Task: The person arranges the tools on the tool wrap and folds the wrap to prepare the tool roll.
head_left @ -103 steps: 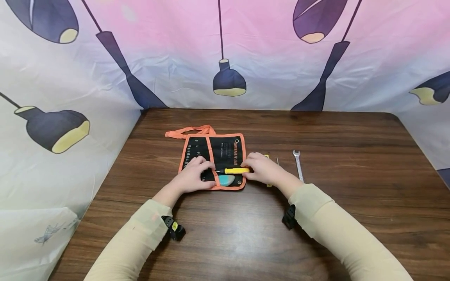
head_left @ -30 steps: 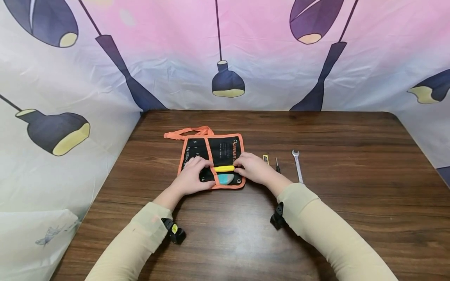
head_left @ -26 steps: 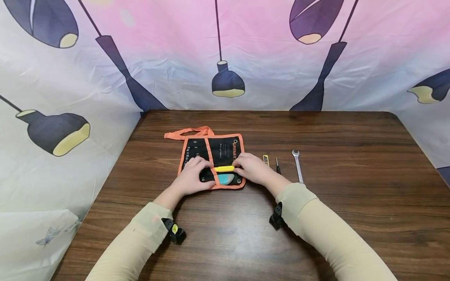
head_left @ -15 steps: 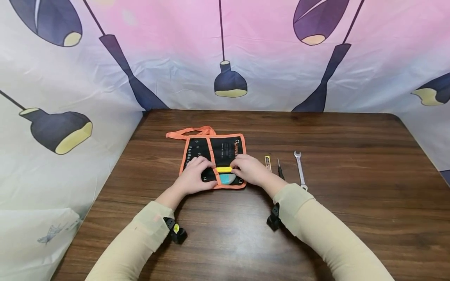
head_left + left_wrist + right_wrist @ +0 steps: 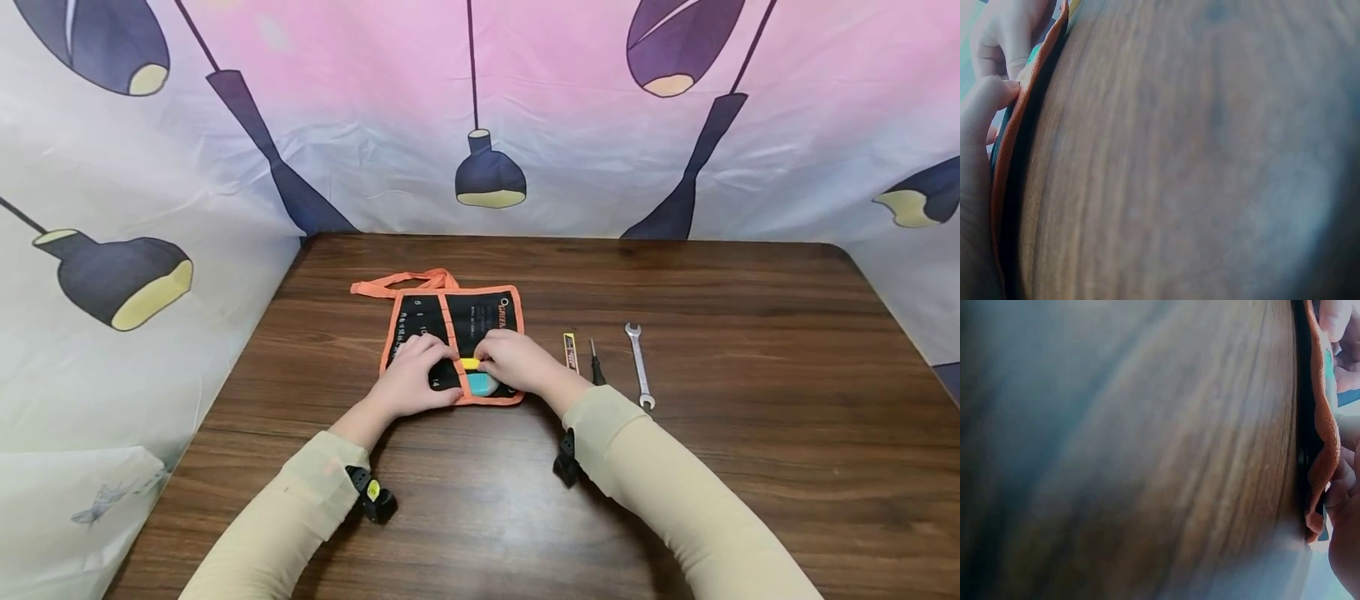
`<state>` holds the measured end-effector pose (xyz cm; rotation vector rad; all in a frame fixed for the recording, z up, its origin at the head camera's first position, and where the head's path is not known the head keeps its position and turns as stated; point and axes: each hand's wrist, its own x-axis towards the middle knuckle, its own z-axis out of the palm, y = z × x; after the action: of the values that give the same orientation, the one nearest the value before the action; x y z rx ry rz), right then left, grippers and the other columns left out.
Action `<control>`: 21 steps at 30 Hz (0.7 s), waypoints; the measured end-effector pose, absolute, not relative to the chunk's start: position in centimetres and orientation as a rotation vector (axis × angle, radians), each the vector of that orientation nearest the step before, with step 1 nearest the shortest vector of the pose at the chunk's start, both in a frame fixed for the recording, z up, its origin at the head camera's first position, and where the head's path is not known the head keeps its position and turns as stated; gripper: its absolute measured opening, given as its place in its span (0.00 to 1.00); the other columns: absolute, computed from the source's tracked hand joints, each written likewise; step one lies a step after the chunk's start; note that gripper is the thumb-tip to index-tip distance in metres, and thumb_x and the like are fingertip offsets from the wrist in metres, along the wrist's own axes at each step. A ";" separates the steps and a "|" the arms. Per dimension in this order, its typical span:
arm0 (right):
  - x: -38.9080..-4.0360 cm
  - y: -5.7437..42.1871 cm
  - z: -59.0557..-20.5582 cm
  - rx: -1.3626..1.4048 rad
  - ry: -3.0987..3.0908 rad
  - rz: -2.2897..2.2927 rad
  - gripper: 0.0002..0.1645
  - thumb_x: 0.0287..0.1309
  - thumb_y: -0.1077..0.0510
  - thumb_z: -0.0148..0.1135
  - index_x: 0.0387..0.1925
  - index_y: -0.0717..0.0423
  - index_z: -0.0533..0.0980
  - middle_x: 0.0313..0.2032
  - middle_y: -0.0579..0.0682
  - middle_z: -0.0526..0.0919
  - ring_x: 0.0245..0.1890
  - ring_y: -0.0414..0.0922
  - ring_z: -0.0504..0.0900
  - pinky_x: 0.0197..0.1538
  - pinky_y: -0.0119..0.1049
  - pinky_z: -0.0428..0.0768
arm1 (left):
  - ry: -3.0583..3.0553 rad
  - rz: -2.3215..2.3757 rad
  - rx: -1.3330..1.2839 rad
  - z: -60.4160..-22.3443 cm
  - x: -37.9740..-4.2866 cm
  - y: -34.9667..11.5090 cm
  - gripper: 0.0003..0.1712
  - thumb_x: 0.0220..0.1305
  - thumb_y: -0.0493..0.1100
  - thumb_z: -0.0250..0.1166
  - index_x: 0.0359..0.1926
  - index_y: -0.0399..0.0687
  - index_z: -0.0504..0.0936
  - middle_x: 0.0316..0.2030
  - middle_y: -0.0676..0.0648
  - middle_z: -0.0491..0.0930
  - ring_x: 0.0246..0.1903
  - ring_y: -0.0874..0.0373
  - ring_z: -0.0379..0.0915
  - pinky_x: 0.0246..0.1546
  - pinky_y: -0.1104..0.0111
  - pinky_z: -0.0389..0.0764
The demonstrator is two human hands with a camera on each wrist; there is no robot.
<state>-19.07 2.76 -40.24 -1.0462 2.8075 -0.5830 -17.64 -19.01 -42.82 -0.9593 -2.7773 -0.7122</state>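
A black tool pouch (image 5: 471, 321) with orange edging lies flat on the table in the head view. My left hand (image 5: 416, 375) holds its pocket band, fingertips at the orange strip; the left wrist view has the thumb (image 5: 1004, 92) on the orange edge. Between the right hand's (image 5: 517, 362) thumb and fingers is the short visible end of a yellow-handled screwdriver (image 5: 470, 364), its front inside a pocket. A teal and grey rounded tool end (image 5: 480, 384) sticks out of the neighbouring pocket, partly behind the right hand.
Right of the pouch lie a small yellow-labelled packet (image 5: 571, 352), a black-handled screwdriver (image 5: 597, 367) and a double open-ended wrench (image 5: 639, 367) on the brown wooden table (image 5: 750, 333). Behind the pouch trails an orange tie strap (image 5: 405, 279). A printed cloth (image 5: 405, 167) hangs beyond.
My right hand has moved left, and the yellow-handled screwdriver has slid deeper into the pocket, its shaft now hidden. The packet, black-handled screwdriver and wrench show more fully. The left hand stays on the pouch.
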 end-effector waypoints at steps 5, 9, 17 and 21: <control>-19.3 2.7 -40.4 -1.027 2.788 -0.566 0.08 0.62 0.58 0.58 0.41 0.56 0.80 0.39 0.48 0.78 0.40 0.43 0.75 0.44 0.37 0.74 | -2.774 -0.727 -0.959 -42.9 -17.7 -18.8 0.26 0.45 0.58 0.69 0.43 0.51 0.80 0.42 0.51 0.71 0.43 0.54 0.62 0.47 0.56 0.64; -19.7 2.5 -40.5 -1.008 2.751 -0.550 0.09 0.63 0.58 0.57 0.42 0.56 0.79 0.40 0.48 0.77 0.42 0.43 0.75 0.46 0.37 0.73 | -2.771 -0.722 -0.959 -42.9 -17.6 -18.9 0.26 0.45 0.58 0.69 0.43 0.51 0.80 0.42 0.51 0.71 0.43 0.54 0.62 0.47 0.56 0.63; -20.0 2.6 -40.6 -0.989 2.714 -0.578 0.08 0.63 0.58 0.57 0.41 0.55 0.78 0.39 0.48 0.76 0.41 0.43 0.74 0.47 0.38 0.72 | -2.761 -0.716 -0.971 -42.9 -17.8 -18.7 0.25 0.45 0.57 0.69 0.43 0.51 0.80 0.41 0.51 0.71 0.42 0.54 0.62 0.45 0.57 0.64; -20.1 2.6 -40.8 -0.993 2.718 -0.591 0.07 0.63 0.58 0.57 0.41 0.55 0.79 0.39 0.47 0.76 0.41 0.43 0.74 0.47 0.38 0.72 | -2.767 -0.717 -0.972 -42.8 -17.7 -18.7 0.25 0.45 0.57 0.69 0.44 0.50 0.80 0.41 0.50 0.71 0.43 0.53 0.62 0.46 0.56 0.63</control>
<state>-20.05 2.59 -40.81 -0.9927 2.7185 -0.5912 -17.66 -18.71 -42.84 -0.9719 -2.7667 -0.7168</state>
